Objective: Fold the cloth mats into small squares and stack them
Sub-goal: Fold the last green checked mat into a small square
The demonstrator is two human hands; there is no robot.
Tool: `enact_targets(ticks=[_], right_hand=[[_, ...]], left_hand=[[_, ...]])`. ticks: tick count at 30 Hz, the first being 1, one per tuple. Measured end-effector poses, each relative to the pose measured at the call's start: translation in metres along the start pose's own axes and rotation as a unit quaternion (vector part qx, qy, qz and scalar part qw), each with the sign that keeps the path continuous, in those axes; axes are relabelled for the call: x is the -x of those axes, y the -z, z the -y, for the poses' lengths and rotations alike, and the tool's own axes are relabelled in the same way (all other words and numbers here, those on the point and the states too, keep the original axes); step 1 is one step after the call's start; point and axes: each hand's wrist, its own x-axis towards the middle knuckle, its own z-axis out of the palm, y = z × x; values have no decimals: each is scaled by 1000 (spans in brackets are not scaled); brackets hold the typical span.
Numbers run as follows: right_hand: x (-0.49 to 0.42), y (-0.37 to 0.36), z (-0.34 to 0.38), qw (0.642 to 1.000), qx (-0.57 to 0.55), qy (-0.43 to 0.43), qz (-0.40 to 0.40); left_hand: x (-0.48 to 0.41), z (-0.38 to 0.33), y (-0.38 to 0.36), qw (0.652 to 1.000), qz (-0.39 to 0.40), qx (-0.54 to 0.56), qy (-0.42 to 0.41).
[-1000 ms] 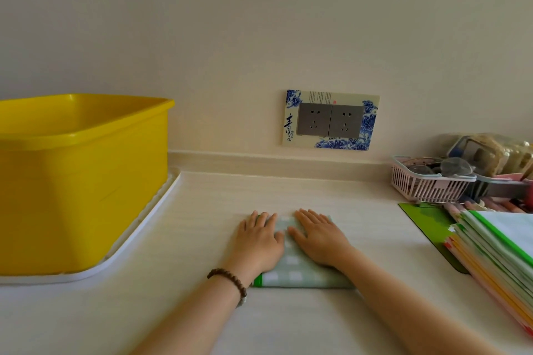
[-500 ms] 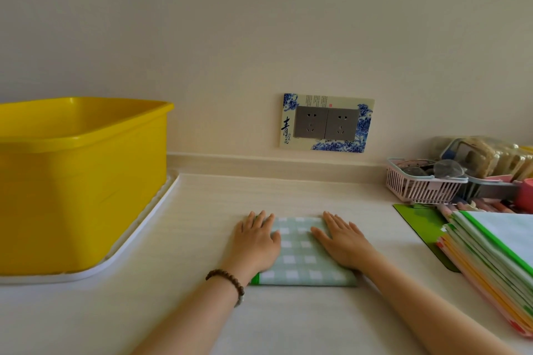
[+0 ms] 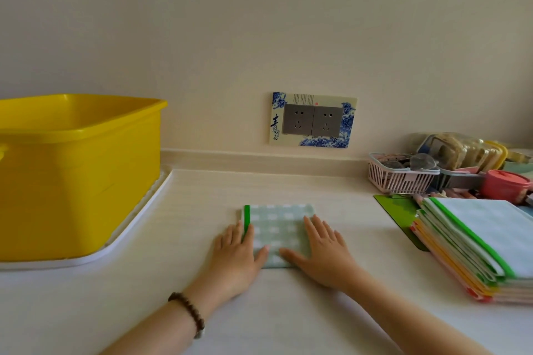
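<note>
- The green checked mat lies folded on the bench, straight in front of the person. It looks close to square, so it has no real long axis.
- Both hands lie flat on it with fingers straight, gripping nothing. The left hand covers its green-trimmed left edge and the right hand its right edge, thumbs nearly meeting.
- The stack of folded mats sits off to the right, well apart and nearer the right hand. I'd guess that hand carries the mat over.
</note>
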Motion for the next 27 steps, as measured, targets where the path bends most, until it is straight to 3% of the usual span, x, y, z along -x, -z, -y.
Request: enact_targets(ticks=[7, 11, 15, 17, 20, 27], right_hand=[[19, 9, -38, 997, -10, -81, -12], [29, 17, -44, 997, -16, -75, -8], [33, 21, -33, 989, -128, -70, -2], [40, 23, -27, 965, -249, -85, -5], [49, 35, -23, 893, -429, -136, -25], [72, 63, -43, 762, -607, -226, -12]], left_hand=[[2, 0, 3, 1000, 22, -3, 2], [4, 2, 4, 1000, 12, 13, -5], [11, 0, 1, 998, -11, 53, -24], [15, -3, -1, 996, -24, 77, -29], [20, -8, 1, 991, -52, 118, -35], [29, -32, 6, 947, -60, 306, -78]])
